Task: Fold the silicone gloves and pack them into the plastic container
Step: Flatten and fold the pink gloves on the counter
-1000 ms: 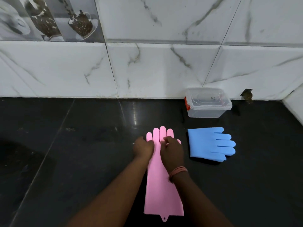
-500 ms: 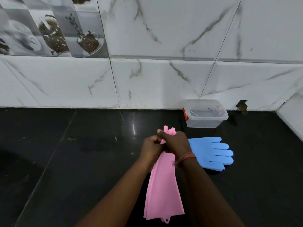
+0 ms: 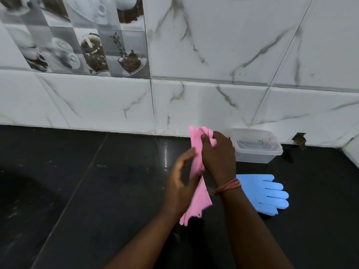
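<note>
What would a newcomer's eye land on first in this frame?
Most likely the pink glove, lifted off the black counter at centre frame; the right hand grips its finger end while the left hand holds it lower down. Next, the blue glove lying flat on the counter to the right. Behind it, against the marble-tiled wall, stands the clear plastic container.
</note>
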{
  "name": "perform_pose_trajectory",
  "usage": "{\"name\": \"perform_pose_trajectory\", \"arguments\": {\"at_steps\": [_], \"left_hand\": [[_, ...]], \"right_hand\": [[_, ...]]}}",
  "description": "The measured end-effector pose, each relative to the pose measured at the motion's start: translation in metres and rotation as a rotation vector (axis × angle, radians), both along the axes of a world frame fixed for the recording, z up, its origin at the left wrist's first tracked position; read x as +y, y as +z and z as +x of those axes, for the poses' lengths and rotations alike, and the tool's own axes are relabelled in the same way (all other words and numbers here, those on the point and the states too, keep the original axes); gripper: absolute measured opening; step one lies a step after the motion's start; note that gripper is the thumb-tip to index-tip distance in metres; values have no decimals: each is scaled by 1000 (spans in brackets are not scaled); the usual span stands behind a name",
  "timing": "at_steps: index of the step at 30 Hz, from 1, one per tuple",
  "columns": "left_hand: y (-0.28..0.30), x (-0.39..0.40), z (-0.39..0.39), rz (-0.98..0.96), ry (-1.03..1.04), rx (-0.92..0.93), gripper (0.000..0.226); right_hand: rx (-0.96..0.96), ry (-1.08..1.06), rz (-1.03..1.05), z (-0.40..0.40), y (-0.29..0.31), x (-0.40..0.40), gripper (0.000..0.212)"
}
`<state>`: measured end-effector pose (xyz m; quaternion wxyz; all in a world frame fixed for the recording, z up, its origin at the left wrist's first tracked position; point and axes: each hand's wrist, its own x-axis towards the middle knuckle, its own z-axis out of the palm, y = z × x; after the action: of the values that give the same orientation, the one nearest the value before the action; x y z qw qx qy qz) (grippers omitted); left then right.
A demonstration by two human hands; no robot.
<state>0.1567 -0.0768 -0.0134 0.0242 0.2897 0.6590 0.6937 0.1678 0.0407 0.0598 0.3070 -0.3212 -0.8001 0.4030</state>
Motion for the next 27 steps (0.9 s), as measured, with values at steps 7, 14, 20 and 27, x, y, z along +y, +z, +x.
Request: {"name": "perform_pose_trajectory", "arguments": {"at_steps": [7,14,20,27], "left_hand": [[-63,-38,-62,61,151,-1210,67],[-77,-105,-62,639,-141,-1349,73],[-91,-127,-63,103,-136,-1250,41],[-103,-122,-75,-106,11,-1187,33]], "right_hand": [[411,239,-284,-9,39,-21,21],[477,259,-793,12,-11,-2,37],[194,51,-885,61,-121,4,28],[-62,-36,-823,79,-171,21,29]]}}
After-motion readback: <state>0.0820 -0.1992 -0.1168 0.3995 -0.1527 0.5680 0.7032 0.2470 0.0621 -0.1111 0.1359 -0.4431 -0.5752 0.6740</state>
